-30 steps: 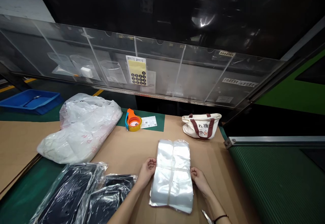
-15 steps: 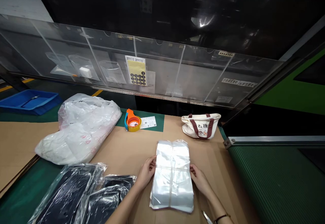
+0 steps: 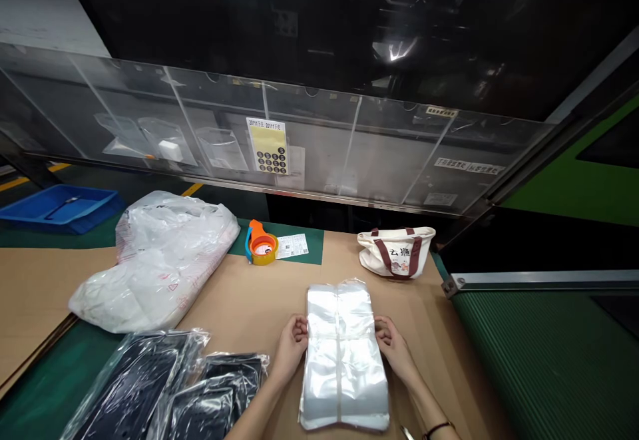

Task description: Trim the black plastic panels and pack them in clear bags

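A tied stack of clear plastic bags (image 3: 322, 373) lies on the brown cardboard, with bands crossing it lengthwise and across. My left hand (image 3: 291, 347) grips its left edge, fingers curled against the side. On the opposite edge, my right hand (image 3: 393, 345) holds the stack between thumb and fingers. Partly hidden by my right forearm, a metal tool (image 3: 407, 433) shows only its tip at the bottom. To the left of my left forearm lie dark flat pieces in clear plastic bags (image 3: 134, 387).
A large white plastic sack (image 3: 164, 253) sits at the left, near a blue tray (image 3: 64, 208). Farther back are an orange tape dispenser (image 3: 260, 243), a printed label (image 3: 293, 245) and a small canvas bag (image 3: 399, 253). A green ribbed conveyor belt (image 3: 544, 360) runs along the right.
The bag stack has turned slightly, its near end shifting right, with both hands staying on its edges. The whole view has tipped up slightly, so things sit lower.
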